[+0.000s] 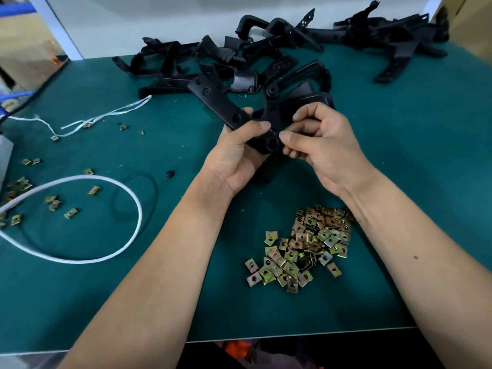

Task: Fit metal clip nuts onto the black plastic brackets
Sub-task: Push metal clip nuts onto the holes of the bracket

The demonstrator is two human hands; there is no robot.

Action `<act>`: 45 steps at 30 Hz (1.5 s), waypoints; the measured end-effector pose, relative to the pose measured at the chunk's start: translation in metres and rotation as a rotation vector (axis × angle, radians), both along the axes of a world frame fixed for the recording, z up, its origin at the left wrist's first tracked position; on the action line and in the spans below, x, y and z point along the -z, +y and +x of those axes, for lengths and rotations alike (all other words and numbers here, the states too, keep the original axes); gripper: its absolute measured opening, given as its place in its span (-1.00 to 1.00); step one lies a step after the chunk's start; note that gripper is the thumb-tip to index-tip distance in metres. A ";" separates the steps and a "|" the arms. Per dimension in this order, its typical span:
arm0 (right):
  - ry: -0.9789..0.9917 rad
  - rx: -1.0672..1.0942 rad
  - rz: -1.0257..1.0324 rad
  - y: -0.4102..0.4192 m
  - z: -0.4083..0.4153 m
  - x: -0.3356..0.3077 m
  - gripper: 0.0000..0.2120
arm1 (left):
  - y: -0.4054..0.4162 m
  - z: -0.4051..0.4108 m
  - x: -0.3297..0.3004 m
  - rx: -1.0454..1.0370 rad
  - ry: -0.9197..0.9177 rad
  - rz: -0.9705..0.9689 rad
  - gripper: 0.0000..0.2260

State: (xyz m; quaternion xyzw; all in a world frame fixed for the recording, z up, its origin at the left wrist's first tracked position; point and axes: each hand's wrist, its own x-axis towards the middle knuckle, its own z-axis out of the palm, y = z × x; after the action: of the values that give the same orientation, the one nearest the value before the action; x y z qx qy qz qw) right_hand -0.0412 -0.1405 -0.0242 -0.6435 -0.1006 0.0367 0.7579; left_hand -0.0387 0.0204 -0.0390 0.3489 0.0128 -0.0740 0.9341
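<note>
**Operator:** Head camera gives me both hands raised over the green mat [399, 182]. My left hand [237, 155] is clamped around a black bracket [269, 123], thumb across its top. My right hand [323, 145] has its fingertips [286, 135] pinched together at the bracket's near end, just beside a round hole.

**Observer:** Is a nut in that pinch?

**Operator:** I cannot tell; the fingers hide whatever is between them. The supply is plain enough: a pile of clip nuts [303, 249] lies on the mat below my wrists, and more brackets [213, 65] are heaped at the far edge.

**Observer:** What worries you?

**Operator:** Mostly misalignment, I think. If a nut goes on crooked, its thread would miss the hole and it could spring off. The bracket is long and hangs out past my left hand, so pushing hard could twist it in the grip. A dropped nut would probably vanish among the stray nuts [57, 203] scattered by the white cord [106, 258].
</note>
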 end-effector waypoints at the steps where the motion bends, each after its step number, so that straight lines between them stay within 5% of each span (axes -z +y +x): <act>1: 0.001 -0.002 0.001 -0.001 -0.001 0.000 -0.71 | 0.000 0.000 0.000 0.003 0.000 -0.001 -0.69; 11: 0.029 -0.021 0.033 -0.003 -0.003 -0.006 -0.71 | 0.001 -0.001 -0.001 0.012 0.014 -0.037 -0.69; 26: 0.067 -0.081 -0.043 -0.016 0.000 -0.007 -0.73 | -0.009 -0.009 -0.003 0.032 -0.174 0.226 -0.68; 31: -0.050 -0.020 -0.418 -0.024 0.006 -0.012 -0.70 | -0.005 -0.003 -0.006 -0.071 -0.050 0.160 -0.65; 37: -0.150 -0.756 -0.995 -0.043 -0.003 -0.030 -0.79 | 0.024 0.001 -0.011 -0.094 -0.091 0.143 -0.68; 40: -0.187 -0.776 -1.071 -0.037 -0.003 -0.028 -0.80 | 0.029 0.000 -0.011 -0.125 -0.129 0.337 -0.61; 45: -0.222 -0.710 -1.087 -0.035 -0.003 -0.025 -0.89 | 0.024 -0.004 -0.011 -0.099 -0.062 0.236 -0.66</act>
State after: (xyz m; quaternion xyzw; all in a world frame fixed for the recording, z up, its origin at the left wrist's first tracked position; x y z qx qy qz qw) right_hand -0.0443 -0.1756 0.0007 -0.8622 -0.3517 0.2635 0.2521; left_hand -0.0430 0.0445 -0.0280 0.4576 0.0097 -0.0148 0.8890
